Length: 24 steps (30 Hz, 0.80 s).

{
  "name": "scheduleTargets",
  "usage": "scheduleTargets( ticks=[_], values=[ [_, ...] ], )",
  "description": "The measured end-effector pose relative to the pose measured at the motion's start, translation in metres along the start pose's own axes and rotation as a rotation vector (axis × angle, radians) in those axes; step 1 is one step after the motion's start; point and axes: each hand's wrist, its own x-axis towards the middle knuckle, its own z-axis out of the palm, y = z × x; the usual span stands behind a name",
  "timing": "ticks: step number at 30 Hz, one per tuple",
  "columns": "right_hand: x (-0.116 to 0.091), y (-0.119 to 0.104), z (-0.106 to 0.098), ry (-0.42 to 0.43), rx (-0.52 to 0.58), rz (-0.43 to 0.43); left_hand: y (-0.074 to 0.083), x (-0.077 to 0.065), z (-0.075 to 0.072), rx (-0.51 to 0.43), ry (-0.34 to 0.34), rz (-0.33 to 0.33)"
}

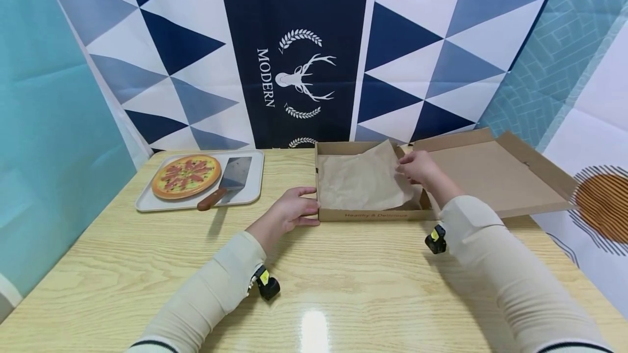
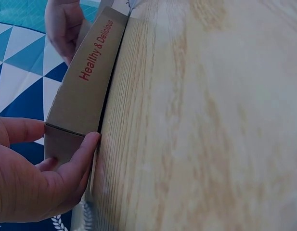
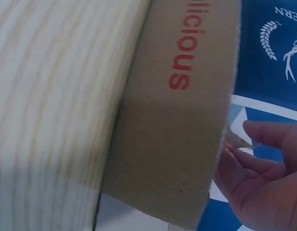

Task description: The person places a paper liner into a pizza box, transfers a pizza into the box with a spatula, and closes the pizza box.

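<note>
An open cardboard pizza box (image 1: 378, 215) lies on the table, lined with a crinkled sheet of brown baking paper (image 1: 358, 181). My left hand (image 1: 296, 211) rests its fairly straight fingers against the box's left wall; the left wrist view has its fingertips (image 2: 92, 139) at the front corner. Over the box's right side, my right hand (image 1: 423, 170) pinches the paper's right edge, which is lifted there. The right wrist view shows a bit of paper (image 3: 239, 139) at that hand's fingertips, partly hidden behind the front wall.
The box's lid (image 1: 495, 170) is folded out to the right, reaching past the table's edge. At the back left, a white tray (image 1: 255, 189) bears a pizza (image 1: 186, 177) and a pizza server (image 1: 235, 173), whose wooden handle overhangs the rim. A patterned curtain (image 1: 304, 15) hangs behind the table (image 1: 343, 277).
</note>
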Motion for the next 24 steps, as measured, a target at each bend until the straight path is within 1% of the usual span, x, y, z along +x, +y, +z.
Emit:
scheduleTargets(
  ticks=[4,7,15,19,24],
  values=[
    [0.0023,0.0031,0.0036,-0.021,-0.08,-0.04,-0.0001,-0.0004,0.0006,0.0,0.004,-0.002],
    [0.004,0.0053,0.0049,-0.033,-0.137,-0.049,-0.0001,-0.0006,0.0004,0.011,0.004,-0.003],
    [0.0077,0.0081,0.0037,-0.106,-0.277,0.049,-0.0002,-0.001,-0.0006,0.033,0.001,0.002],
    [0.0087,0.0094,0.0035,-0.134,-0.322,0.051,0.0,-0.0016,0.0001,0.033,0.001,0.007],
    [0.0072,0.0084,0.0029,-0.138,-0.353,0.031,0.0004,-0.0022,0.0008,0.028,-0.002,0.007]
  ],
)
